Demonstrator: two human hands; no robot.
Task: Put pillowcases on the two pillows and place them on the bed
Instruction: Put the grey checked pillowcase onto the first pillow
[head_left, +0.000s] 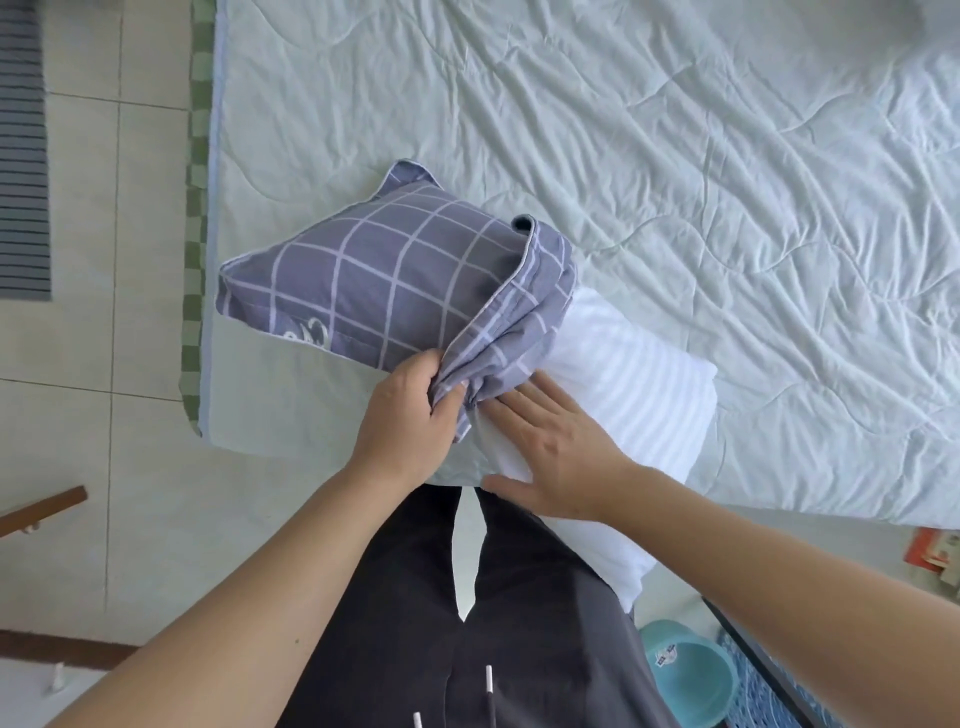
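The pillow (628, 379) lay across the bed (727, 156) edge, its far end toward ten o'clock already inside the purple checked pillowcase (395, 270), its near end toward five o'clock bare and overhanging. The left hand (410, 415) had its fingers (447, 400) clamped on the bunched pillowcase hem, likely to drag it down the pillow. The right hand (550, 447) lay flat, fingers spread apart, on the white pillow, seemingly pinning it so the pull would not shift it.
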